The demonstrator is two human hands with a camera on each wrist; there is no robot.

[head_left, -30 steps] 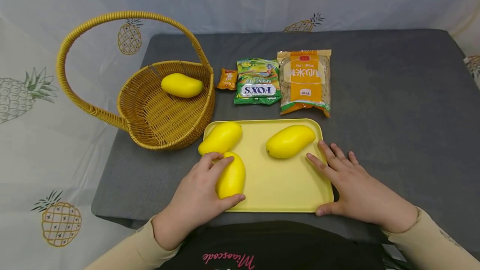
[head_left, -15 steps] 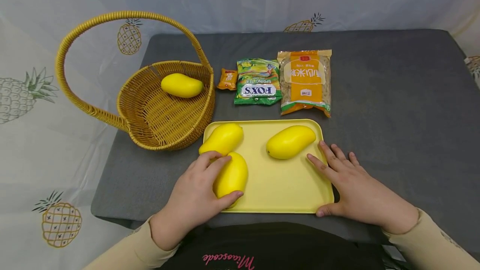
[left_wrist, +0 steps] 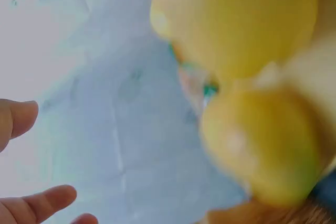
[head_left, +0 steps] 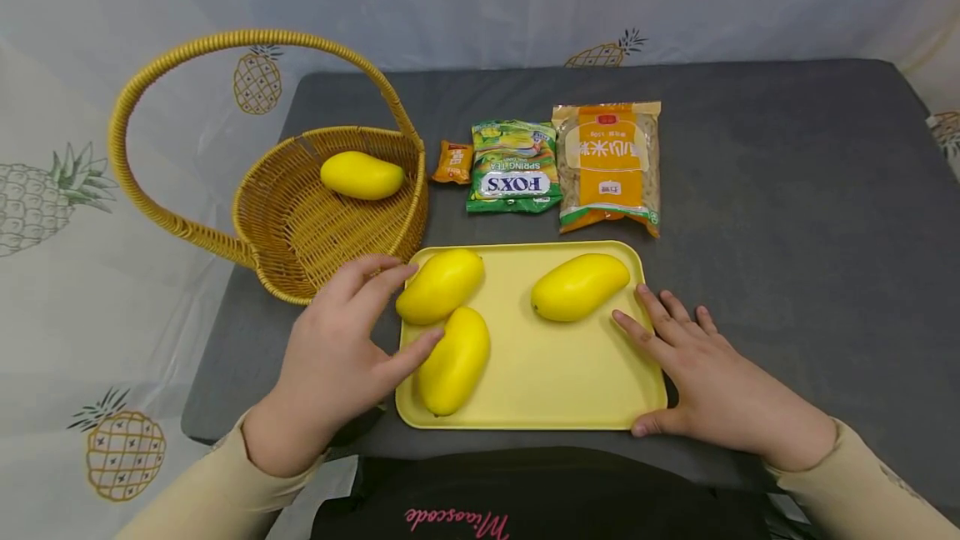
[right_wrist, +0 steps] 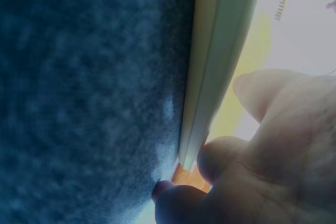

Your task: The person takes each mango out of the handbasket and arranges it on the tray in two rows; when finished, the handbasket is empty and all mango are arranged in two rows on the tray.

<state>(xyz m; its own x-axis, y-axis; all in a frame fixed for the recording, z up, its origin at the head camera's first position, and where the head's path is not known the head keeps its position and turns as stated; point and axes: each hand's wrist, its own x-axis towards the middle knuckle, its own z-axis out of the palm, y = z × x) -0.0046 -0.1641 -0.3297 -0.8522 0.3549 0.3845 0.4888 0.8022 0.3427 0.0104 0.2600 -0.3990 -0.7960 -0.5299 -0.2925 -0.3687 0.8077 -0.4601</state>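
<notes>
A yellow tray (head_left: 558, 373) bears three yellow mangoes. My left hand (head_left: 337, 344) hovers at the tray's left side with thumb and fingers spread. Its fingertips are close to the upper left mango (head_left: 440, 286), and the thumb overlaps the edge of the lower left mango (head_left: 454, 362) in the head view; contact cannot be told. In the left wrist view the thumb (left_wrist: 21, 119) and fingers grip nothing. At the tray's right edge my right hand (head_left: 708, 377) rests with fingers spread, beside the third mango (head_left: 580, 287). The right wrist view shows its fingers along the tray rim (right_wrist: 212, 66).
A wicker basket (head_left: 262, 223) with a tall handle stands at the back left, holding another mango (head_left: 362, 175). Behind the tray lie a small orange packet (head_left: 453, 162), a green candy bag (head_left: 514, 167) and a larger orange and clear bag (head_left: 609, 167), on a grey cloth (head_left: 787, 215).
My left hand has let go of the lower left mango and moved left and up towards the upper left one. That lower mango now lies slightly tilted on the tray. My right hand stays put.
</notes>
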